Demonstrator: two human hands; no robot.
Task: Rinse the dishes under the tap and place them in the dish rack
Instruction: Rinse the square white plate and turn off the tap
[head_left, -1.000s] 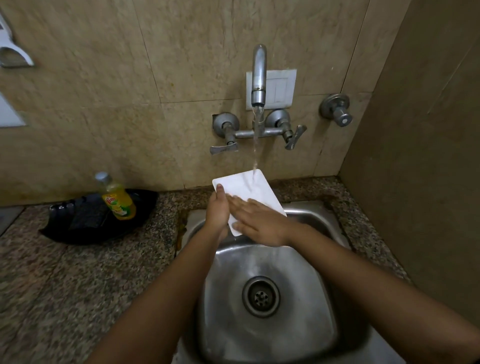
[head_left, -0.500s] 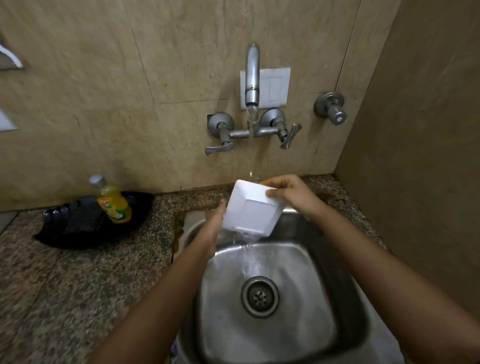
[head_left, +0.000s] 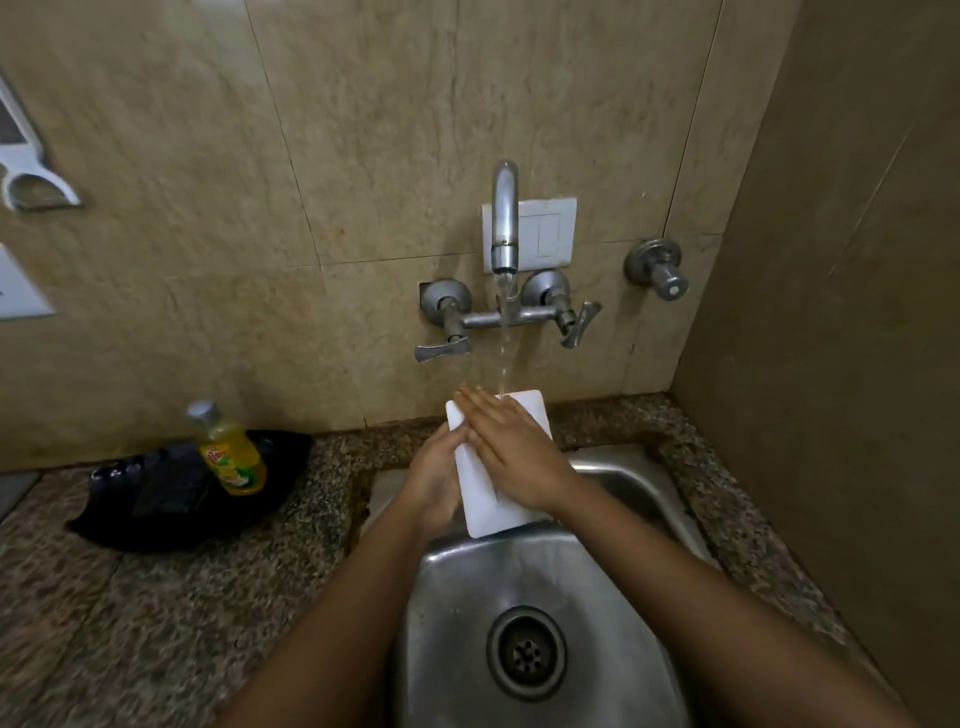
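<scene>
Flipped flat again, the dish (head_left: 484, 513) was mid-rinse, left grip (head_left: 434, 478) holding it, flat right grip (head_left: 511, 457) rubbing; racking would need a firm hold.

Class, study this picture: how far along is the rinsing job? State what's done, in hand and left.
Done: the tap runs. In hand: left hand grips the dish under the water; right hand lies flat on it. Left: racking it; no rack shows.

White flat rectangular dish (head_left: 480, 512), rounded corners, near end lower, over rear of steel sink (head_left: 623, 470); chrome wall tap (head_left: 505, 218) running, stream striking far edge.
</scene>
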